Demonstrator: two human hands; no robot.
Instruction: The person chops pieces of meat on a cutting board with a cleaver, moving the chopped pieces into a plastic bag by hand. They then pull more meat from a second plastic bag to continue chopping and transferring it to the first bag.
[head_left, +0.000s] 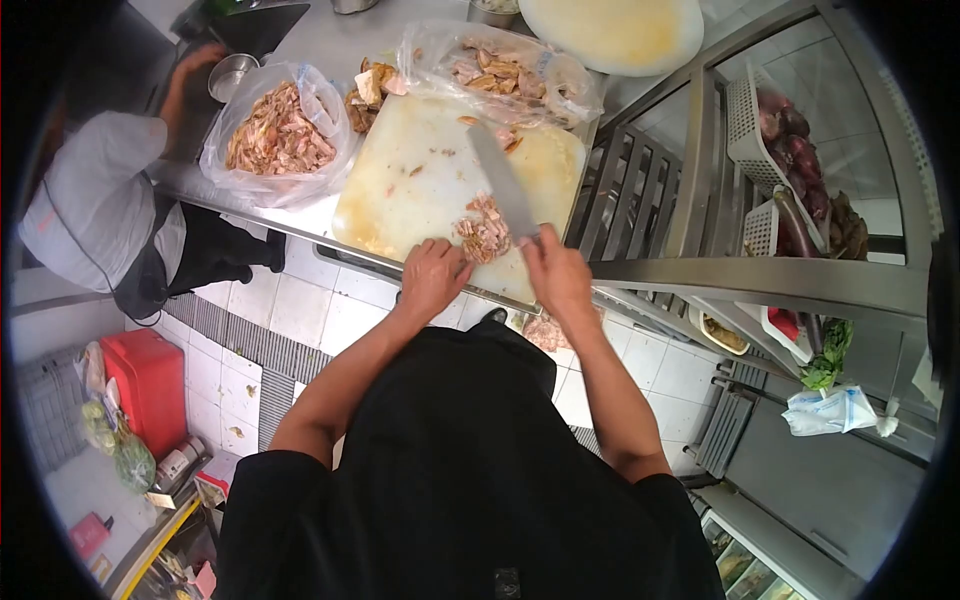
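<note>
In my right hand (557,276) is the handle of a kitchen knife (497,178), its broad blade slanting up and left over the cutting board (390,190). A small pile of chopped meat (484,228) lies beside the blade, near the board's front edge. My left hand (436,280) rests on the front of the board, just left of the pile, with fingers bent and somewhat apart. I see nothing held in it. Small scraps lie farther back on the board.
A plastic bag of cut meat (280,135) stands left of the board; another bag of meat pieces (500,75) lies behind it. A metal rack (740,270) with vegetable baskets (750,130) stands close on the right. At left, a co-worker (100,190) reaches toward a metal bowl (232,78).
</note>
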